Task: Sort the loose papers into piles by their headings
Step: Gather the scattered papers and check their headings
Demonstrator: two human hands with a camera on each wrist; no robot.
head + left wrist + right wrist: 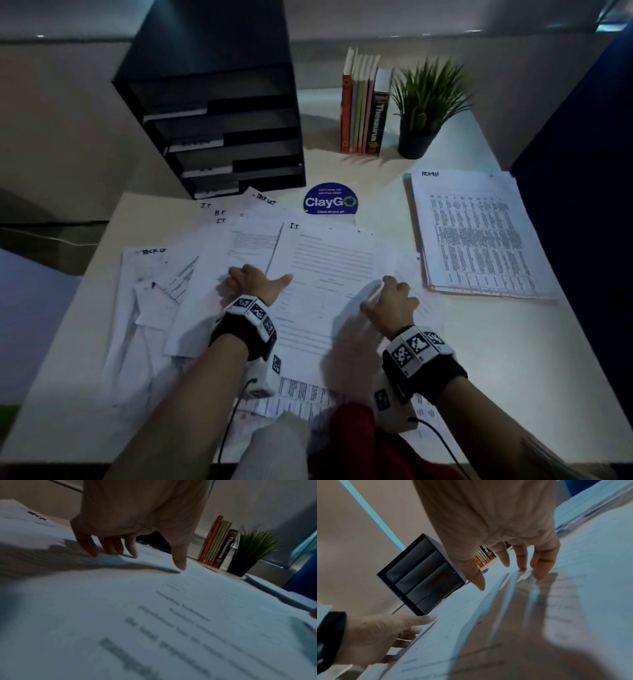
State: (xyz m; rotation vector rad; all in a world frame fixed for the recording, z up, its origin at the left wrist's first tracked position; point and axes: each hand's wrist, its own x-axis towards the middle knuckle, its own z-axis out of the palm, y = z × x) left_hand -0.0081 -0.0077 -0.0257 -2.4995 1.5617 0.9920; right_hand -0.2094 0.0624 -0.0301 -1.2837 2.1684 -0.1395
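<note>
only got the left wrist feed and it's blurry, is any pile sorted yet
Observer: Yes. One neat pile headed ADMIN lies on the right of the desk, apart from the loose papers.
Operator: what heading is on top of the mess
Observer: The top sheet reads I.T at its upper left corner.
Operator: is the other hand gripping anything
Observer: No. The right hand only rests its fingertips on that sheet's right edge.
</note>
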